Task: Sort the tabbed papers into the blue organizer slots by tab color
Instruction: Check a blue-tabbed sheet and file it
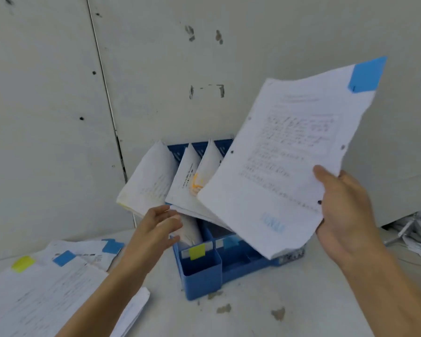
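Papers point(277, 166) with a blue tab point(367, 75) are tilting toward the upper right, right hand point(343, 215) gripping their lower right edge; the blue organizer point(202, 280) is sitting below-left, nearer the left hand point(156, 229), reaching open-fingered toward filed sheets point(151, 176).

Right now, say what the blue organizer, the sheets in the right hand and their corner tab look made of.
Blue organizer: likely moulded plastic, matte; uniform colour, thin stiff walls. Sheets in the right hand: thin matte white paper; they bend, with punched holes and print. Corner tab: flat, probably paper or film sticky note; which one is unclear.
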